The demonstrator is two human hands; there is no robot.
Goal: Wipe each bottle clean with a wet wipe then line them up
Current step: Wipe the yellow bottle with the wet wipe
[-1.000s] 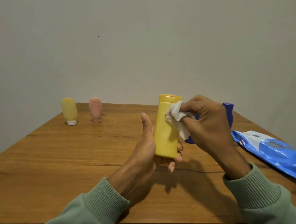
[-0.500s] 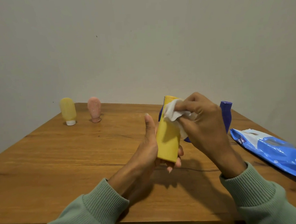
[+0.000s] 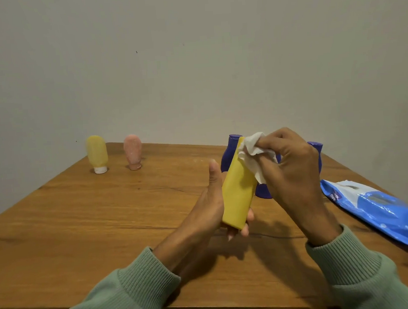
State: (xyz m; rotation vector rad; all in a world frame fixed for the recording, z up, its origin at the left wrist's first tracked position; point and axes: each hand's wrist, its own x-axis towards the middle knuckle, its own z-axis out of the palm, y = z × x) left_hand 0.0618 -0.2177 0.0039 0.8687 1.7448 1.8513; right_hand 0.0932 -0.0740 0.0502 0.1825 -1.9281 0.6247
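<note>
In the head view, the left hand [image 3: 208, 202] holds the yellow bottle [image 3: 237, 195] up above the table [image 3: 106, 221]. Its fingers curl round the low end, and the thumb stands straight up along the side. The right hand [image 3: 293, 167] pinches the wipe [image 3: 253, 151] in bunched fingers and presses it on the top end of the bottle.

A second ago the yellow bottle stood straight up and its cap showed. Now it leans, with the top tipped away and to the right, and the wipe covers the cap. The wipe was on the side near the top before, and now it sits over the top. So I think the rubbing has gone from the side up to the cap, and this bottle may be nearly clean.

A blue bottle [image 3: 230, 150] peeks out behind the yellow one, where it was hidden a second ago. A second blue bottle [image 3: 316, 153] stands behind the right hand. I think both still need a wipe.

Far off on the left, a small yellow bottle [image 3: 97, 152] and a pink bottle [image 3: 132, 151] stand side by side on their caps. They have not moved. They look like the start of the line.

The pack [image 3: 383, 211] lies flat on the table at the right, well apart from the hands
</note>
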